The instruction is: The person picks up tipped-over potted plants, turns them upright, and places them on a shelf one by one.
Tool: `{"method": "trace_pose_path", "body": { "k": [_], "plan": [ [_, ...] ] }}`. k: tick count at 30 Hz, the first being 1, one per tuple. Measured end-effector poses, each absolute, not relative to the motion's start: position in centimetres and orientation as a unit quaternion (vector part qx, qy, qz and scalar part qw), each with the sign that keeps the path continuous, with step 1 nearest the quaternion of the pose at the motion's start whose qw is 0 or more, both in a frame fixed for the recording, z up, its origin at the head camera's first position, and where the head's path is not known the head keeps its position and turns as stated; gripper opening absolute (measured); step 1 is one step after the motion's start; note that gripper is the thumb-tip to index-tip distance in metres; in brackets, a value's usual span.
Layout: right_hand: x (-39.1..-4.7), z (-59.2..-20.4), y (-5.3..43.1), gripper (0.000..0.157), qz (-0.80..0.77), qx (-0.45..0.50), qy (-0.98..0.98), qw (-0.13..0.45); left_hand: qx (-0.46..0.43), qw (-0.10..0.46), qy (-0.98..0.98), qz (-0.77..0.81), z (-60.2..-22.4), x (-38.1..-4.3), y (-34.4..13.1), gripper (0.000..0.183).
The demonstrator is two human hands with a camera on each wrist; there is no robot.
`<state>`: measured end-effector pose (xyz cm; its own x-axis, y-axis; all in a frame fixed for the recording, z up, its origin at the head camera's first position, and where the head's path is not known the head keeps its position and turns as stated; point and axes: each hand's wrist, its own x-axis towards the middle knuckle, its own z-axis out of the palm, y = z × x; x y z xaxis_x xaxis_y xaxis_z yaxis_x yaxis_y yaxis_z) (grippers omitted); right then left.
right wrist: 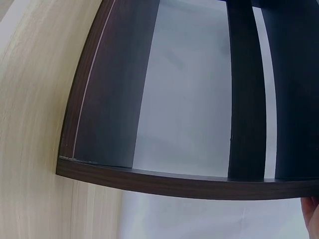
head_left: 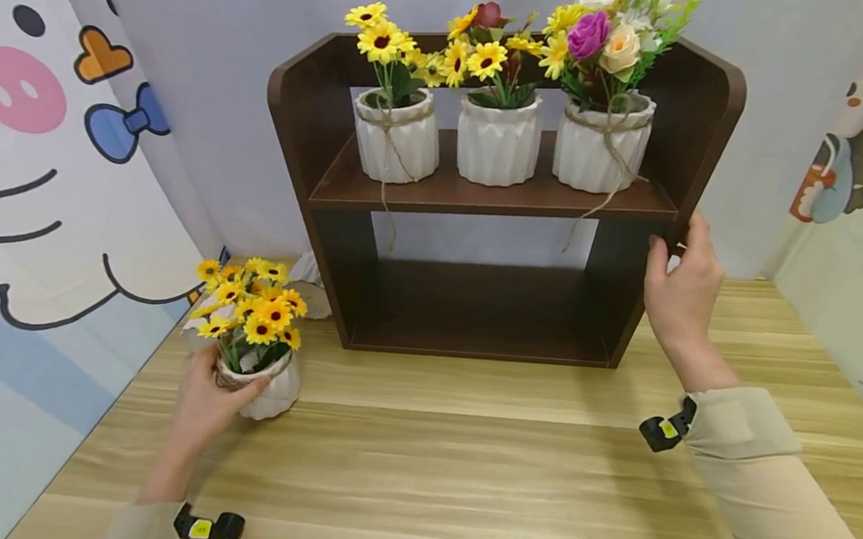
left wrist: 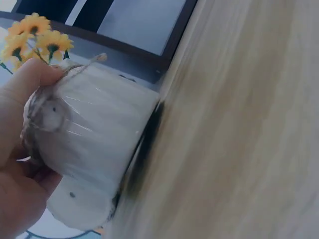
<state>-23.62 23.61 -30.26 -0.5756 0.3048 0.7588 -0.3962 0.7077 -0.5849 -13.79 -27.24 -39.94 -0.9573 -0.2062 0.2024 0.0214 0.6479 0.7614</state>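
My left hand (head_left: 204, 400) grips a white ribbed flowerpot (head_left: 278, 391) of yellow daisy-like flowers (head_left: 259, 312), thumb near its rim. In the left wrist view, twine circles the pot (left wrist: 99, 124), whose base is close over the tabletop. My right hand (head_left: 683, 295) holds the right side panel of a dark brown two-tier shelf (head_left: 492, 204), thumb toward the front edge; part of the fingers is hidden behind the panel. In the right wrist view only a bit of that hand (right wrist: 313, 214) shows beside the shelf's edge. The shelf stands upright on the table.
On the upper tier stand three white pots: one with yellow flowers (head_left: 397, 138), one with mixed flowers (head_left: 497, 145), one with roses (head_left: 597, 156). A whitish object (head_left: 312, 288) lies by the shelf's left side. Cartoon-printed panels (head_left: 54, 185) flank the wooden table (head_left: 463, 455).
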Motion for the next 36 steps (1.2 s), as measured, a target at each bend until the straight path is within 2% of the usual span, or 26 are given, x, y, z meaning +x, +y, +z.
{"method": "trace_pose_path", "body": {
  "k": [7,12,17,21,28,31,36],
  "plan": [
    [-23.6,-30.2,23.8,0.030,0.379,0.028,-0.801,0.462,0.010,0.113,-0.895,-0.432,-40.2,-13.8,-27.9,0.071],
    [-23.6,-30.2,23.7,0.029,0.381,0.029,-0.800,0.463,0.001,0.124,-0.914,-0.386,-39.7,-13.7,-27.4,0.070],
    [-23.7,-30.3,23.7,0.030,0.381,0.030,-0.801,0.461,0.085,0.147,-0.943,-0.286,-39.1,-13.2,-25.5,0.083],
    [-23.7,-30.3,23.7,0.031,0.380,0.029,-0.801,0.462,0.150,0.162,-0.937,-0.272,-38.8,-13.3,-23.6,0.092],
    [-23.7,-30.3,23.7,0.031,0.384,0.029,-0.797,0.465,0.185,0.193,-0.920,-0.286,-39.2,-13.9,-22.1,0.109],
    [-23.7,-30.3,23.7,0.030,0.382,0.029,-0.797,0.466,0.187,0.211,-0.916,-0.287,-39.4,-14.1,-22.1,0.105],
    [-23.6,-30.3,23.7,0.027,0.377,0.029,-0.801,0.464,0.183,0.234,-0.912,-0.282,-39.5,-14.1,-22.3,0.086]
  ]
}}
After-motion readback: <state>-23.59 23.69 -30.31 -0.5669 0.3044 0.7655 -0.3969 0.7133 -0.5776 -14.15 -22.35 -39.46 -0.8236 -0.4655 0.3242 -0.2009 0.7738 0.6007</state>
